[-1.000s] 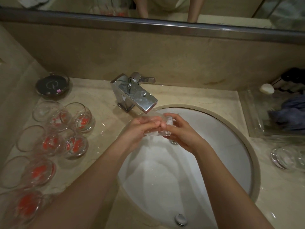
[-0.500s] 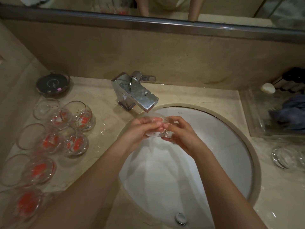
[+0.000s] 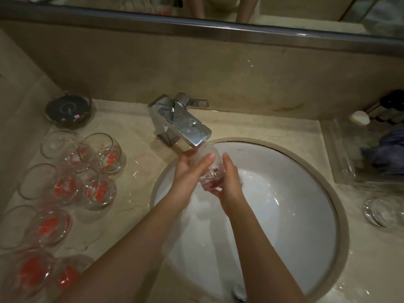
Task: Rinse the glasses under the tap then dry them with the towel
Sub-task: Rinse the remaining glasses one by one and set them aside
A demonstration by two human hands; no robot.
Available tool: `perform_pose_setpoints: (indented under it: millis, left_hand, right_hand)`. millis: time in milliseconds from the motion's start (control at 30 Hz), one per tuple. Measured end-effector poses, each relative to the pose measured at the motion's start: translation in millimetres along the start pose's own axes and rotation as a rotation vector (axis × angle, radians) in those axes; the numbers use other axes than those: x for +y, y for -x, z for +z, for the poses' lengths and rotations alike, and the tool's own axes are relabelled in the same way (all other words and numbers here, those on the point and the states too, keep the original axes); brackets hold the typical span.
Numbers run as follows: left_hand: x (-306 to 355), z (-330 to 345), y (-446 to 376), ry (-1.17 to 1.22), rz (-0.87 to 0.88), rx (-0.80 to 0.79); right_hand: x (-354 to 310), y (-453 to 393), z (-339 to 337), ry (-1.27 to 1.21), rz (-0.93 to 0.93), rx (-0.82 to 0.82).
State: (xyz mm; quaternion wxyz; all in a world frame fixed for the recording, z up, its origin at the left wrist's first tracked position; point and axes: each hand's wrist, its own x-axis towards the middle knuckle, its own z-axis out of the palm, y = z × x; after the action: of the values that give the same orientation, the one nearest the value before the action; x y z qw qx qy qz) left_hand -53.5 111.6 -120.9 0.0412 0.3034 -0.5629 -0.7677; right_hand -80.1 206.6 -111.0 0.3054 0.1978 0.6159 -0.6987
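Observation:
A clear glass with red print point(image 3: 211, 171) is upright under the chrome tap point(image 3: 182, 125), its rim just below the spout. My left hand point(image 3: 188, 173) grips its left side, thumb lying across the front. My right hand point(image 3: 229, 182) holds its right side and base. Water runs into the white sink point(image 3: 295, 215). Several more glasses with red print point(image 3: 98, 171) lie on the counter to the left. A dark blue cloth point(image 3: 387, 154) sits in a clear tray at the right.
A dark round dish point(image 3: 67, 109) stands at the back left corner. One clear glass point(image 3: 382, 212) rests on the counter right of the sink. A white soap point(image 3: 359, 118) and dark bottles point(image 3: 391, 106) are at the back right. A mirror runs along the wall.
The glass lay sideways between my fingertips; now it stands upright with its mouth at the spout. Both hands have shifted lower around it.

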Motion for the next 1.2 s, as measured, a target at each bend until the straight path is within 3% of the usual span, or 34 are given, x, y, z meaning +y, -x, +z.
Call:
perform_pose_setpoints:
  millis: [167,267,333,433,500,667,867,1067,1200]
  left_hand:
    - [-2.0,2.0,0.9,-0.045,0.050,0.027]
    - [0.0,3.3,2.7,-0.029,0.066,0.068]
    - [-0.1,2.2,2.6,-0.014,0.067,0.093]
    - [-1.9,0.3,5.2,-0.031,0.032,0.089]
    - [-3.4,1.3,8.2,-0.052,0.028,0.102]
    - [-4.7,-1.4,-2.5,0.023,-0.097,0.106]
    - [-5.2,-0.5,-2.3,-0.029,-0.065,0.111]
    - [0.7,3.4,-4.2,0.076,-0.158,0.116]
    - [-0.7,5.3,-6.1,0.068,-0.123,0.136]
  right_hand:
    - [3.2,-8.0,15.0,0.110,-0.027,0.010]
    - [-1.4,-7.9,16.6,-0.176,0.136,-0.109]
    - [-0.6,-6.3,18.9,-0.236,0.189,-0.131]
    - [7.5,-7.3,26.9,0.057,0.054,0.010]
    - [12.3,-10.5,28.2,0.085,-0.026,0.092]
    - [15.9,-15.1,21.5,-0.317,0.148,-0.073]
    - [18.2,-12.0,25.3,-0.070,0.028,0.052]
    - [6.8,-13.5,13.8,-0.271,0.226,-0.154]
    - [8.7,-13.1,17.9,-0.128,0.096,-0.150]
